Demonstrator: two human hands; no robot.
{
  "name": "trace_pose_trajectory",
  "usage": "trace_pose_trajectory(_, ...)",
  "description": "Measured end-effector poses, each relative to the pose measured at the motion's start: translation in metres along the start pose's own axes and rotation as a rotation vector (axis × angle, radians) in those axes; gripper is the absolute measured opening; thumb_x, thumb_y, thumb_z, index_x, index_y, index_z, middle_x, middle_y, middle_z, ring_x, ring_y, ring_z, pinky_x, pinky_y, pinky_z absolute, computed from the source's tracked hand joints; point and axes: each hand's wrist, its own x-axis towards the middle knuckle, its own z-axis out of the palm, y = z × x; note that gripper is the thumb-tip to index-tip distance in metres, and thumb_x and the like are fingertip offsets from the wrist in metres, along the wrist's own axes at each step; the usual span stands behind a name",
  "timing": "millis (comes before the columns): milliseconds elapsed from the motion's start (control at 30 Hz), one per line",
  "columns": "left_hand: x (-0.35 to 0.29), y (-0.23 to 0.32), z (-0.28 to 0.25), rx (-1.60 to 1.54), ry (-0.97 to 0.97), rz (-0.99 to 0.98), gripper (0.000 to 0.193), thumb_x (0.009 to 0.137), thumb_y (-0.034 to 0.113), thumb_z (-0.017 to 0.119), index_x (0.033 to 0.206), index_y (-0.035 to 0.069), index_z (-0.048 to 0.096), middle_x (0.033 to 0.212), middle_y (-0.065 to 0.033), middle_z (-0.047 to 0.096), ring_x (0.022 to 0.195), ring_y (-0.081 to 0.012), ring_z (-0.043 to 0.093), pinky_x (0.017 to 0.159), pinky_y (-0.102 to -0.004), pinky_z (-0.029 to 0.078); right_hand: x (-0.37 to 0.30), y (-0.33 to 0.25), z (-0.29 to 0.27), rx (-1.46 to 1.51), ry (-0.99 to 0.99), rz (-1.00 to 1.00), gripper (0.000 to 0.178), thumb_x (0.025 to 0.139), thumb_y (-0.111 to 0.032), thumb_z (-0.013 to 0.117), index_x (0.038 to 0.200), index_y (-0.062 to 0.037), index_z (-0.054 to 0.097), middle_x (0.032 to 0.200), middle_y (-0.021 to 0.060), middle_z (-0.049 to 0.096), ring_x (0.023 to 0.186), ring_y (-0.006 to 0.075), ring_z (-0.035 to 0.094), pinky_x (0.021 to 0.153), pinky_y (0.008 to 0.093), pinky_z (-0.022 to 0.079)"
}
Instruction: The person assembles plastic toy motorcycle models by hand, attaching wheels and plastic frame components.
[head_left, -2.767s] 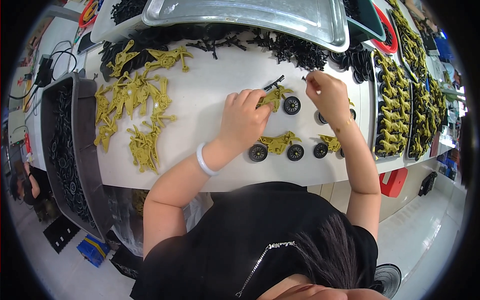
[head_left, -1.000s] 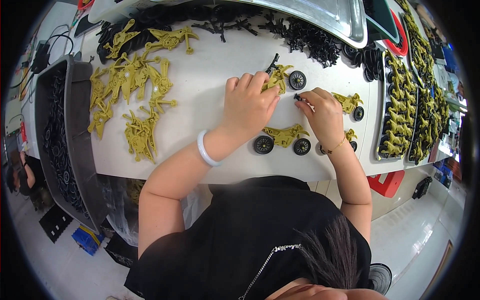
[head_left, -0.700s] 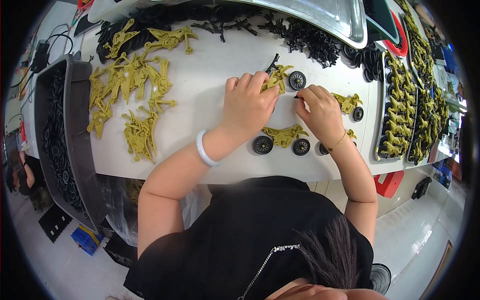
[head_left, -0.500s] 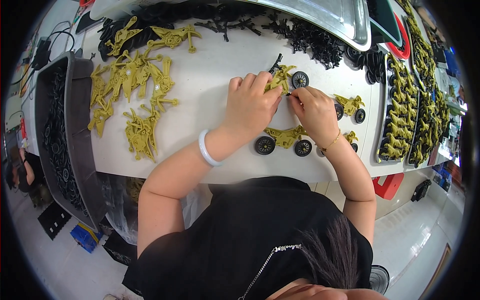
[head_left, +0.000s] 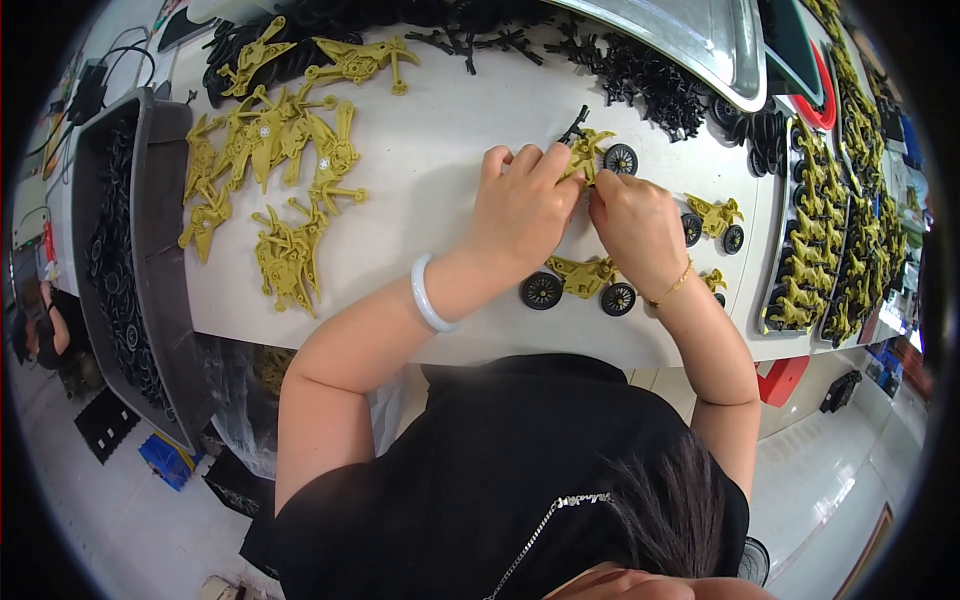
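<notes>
My left hand (head_left: pixel 522 205) and my right hand (head_left: pixel 636 228) meet over an olive-yellow toy motorcycle (head_left: pixel 592 158) on the white table (head_left: pixel 430 130). Both grip its frame; its black front wheel (head_left: pixel 621 158) and a black handlebar part show past my fingers. A finished toy motorcycle with two black wheels (head_left: pixel 580 283) lies just near my wrists. Another one (head_left: pixel 713 220) lies to the right of my right hand.
A heap of yellow frame parts (head_left: pixel 275 180) covers the table's left side. Black parts (head_left: pixel 640 70) are strewn along the far edge below a metal tray (head_left: pixel 700 40). A grey bin of black wheels (head_left: pixel 125 260) stands at left. Trays of finished yellow toys (head_left: pixel 830 240) stand at right.
My right hand came back from the far right to the toy motorcycle and now presses against it beside my left hand. The view has shifted slightly.
</notes>
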Motion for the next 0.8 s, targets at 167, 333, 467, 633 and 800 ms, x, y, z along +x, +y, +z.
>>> trace_pose_trajectory(167, 0.001, 0.002, -0.003, -0.056, -0.003, -0.020, 0.017, 0.084, 0.012, 0.057, 0.069, 0.009, 0.064, 0.086, -0.0007, 0.051, 0.079, -0.0167, 0.052, 0.083, -0.0375, 0.034, 0.003, 0.001, 0.003, -0.027, -0.034, -0.060, 0.006, 0.080, -0.007, 0.056, 0.078, -0.0013, 0.055, 0.071, 0.0150, 0.062, 0.066, 0.0309, 0.063, 0.061, 0.0388, 0.053)
trace_pose_trajectory(333, -0.001, -0.003, 0.001, -0.047, -0.006, 0.006, 0.005, 0.080, 0.015, 0.063, 0.075, 0.014, 0.062, 0.082, -0.0005, 0.047, 0.078, -0.0180, 0.051, 0.081, -0.0385, 0.032, 0.009, 0.006, 0.003, 0.089, -0.006, -0.009, 0.005, 0.078, -0.006, 0.056, 0.077, -0.0013, 0.055, 0.071, 0.0156, 0.062, 0.065, 0.0319, 0.063, 0.059, 0.0395, 0.052)
trace_pose_trajectory(467, -0.001, -0.001, 0.005, -0.052, 0.017, 0.003, 0.006, 0.077, 0.014, 0.065, 0.073, 0.012, 0.062, 0.083, -0.0012, 0.048, 0.079, -0.0185, 0.051, 0.082, -0.0386, 0.032, 0.006, 0.003, 0.004, 0.068, -0.092, 0.028, 0.007, 0.076, -0.006, 0.058, 0.078, -0.0008, 0.054, 0.073, 0.0158, 0.062, 0.067, 0.0313, 0.064, 0.059, 0.0389, 0.053)
trace_pose_trajectory(633, 0.000, 0.003, -0.002, -0.059, -0.020, 0.009, 0.004, 0.078, 0.011, 0.062, 0.077, 0.010, 0.066, 0.088, -0.0013, 0.050, 0.081, -0.0179, 0.053, 0.087, -0.0393, 0.033, 0.004, -0.005, 0.004, -0.128, -0.101, -0.010, 0.013, 0.075, -0.009, 0.062, 0.081, -0.0005, 0.054, 0.078, 0.0158, 0.064, 0.076, 0.0301, 0.065, 0.064, 0.0369, 0.053)
trace_pose_trajectory(800, 0.000, -0.002, -0.001, -0.081, 0.010, 0.004, 0.009, 0.077, 0.014, 0.066, 0.086, 0.014, 0.069, 0.092, -0.0003, 0.055, 0.086, -0.0180, 0.055, 0.088, -0.0400, 0.032, 0.000, 0.009, 0.000, 0.092, -0.020, 0.073, 0.016, 0.076, -0.012, 0.064, 0.083, 0.0000, 0.056, 0.076, 0.0160, 0.064, 0.073, 0.0308, 0.064, 0.065, 0.0382, 0.053)
